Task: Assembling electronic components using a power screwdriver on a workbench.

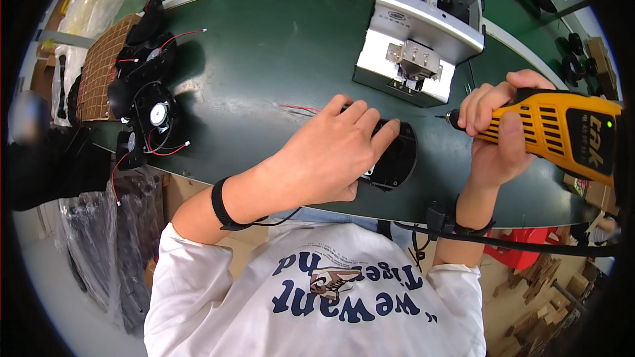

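My left hand (327, 149) is closed over a black round plastic housing (398, 158) lying on the green bench near its front edge. The fingers curl across the housing's far side and hide much of it. A thin red wire (299, 107) sticks out beyond the knuckles onto the bench. In my right hand (493, 129) is a yellow and black electric screwdriver (552, 129), held nearly level. Its bit points left, over the bench and to the right of the housing, apart from it.
A silver screw feeder (423, 33) stands beyond my hands. At the left are several black housings (155, 116) with red wires and white plugs, next to a woven basket (102, 76). A black cable (516, 243) crosses below my right wrist. More black parts (574, 59) sit far right.
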Tool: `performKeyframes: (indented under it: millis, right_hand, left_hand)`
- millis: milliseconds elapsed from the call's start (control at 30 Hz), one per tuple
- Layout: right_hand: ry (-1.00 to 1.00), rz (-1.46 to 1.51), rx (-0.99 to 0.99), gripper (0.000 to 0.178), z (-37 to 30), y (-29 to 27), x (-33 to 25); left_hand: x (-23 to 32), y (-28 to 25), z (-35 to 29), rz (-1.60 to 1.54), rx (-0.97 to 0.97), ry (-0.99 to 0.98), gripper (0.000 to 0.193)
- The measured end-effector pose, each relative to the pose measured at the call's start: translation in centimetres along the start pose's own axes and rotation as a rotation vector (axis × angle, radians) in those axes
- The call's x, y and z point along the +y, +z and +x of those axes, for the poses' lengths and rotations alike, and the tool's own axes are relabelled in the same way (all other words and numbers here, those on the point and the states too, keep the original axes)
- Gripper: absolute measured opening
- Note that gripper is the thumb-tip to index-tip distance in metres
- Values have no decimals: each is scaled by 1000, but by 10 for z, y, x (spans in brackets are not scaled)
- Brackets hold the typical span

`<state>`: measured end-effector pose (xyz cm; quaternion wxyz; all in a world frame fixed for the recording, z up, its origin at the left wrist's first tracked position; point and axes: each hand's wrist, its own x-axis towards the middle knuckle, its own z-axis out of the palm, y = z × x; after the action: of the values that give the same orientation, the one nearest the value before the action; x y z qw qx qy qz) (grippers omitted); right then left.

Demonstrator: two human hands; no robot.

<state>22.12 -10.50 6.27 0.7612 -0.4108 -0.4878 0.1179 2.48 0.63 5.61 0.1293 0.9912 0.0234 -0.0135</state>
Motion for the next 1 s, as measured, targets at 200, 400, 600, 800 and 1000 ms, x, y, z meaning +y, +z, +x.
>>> performKeyframes:
  millis: [200,400,600,800,1000]
  right_hand:
    - [13,-14,16,40,-3,-6,0]
    - [80,-67,-145,50,-1,-21,-2]
    - [76,-63,-223,46,3,-22,-8]
    - [60,-38,-170,45,4,-18,-5]
    - [90,-45,-213,48,1,-22,-4]
  left_hand:
    - [-3,-15,-12,-173,131,-54,87]
    - [-6,13,-39,-167,307,50,52]
    - [-14,26,-33,-413,479,54,48]
    - [-27,18,-27,-436,460,32,52]
    - [-10,8,-34,-278,413,23,58]
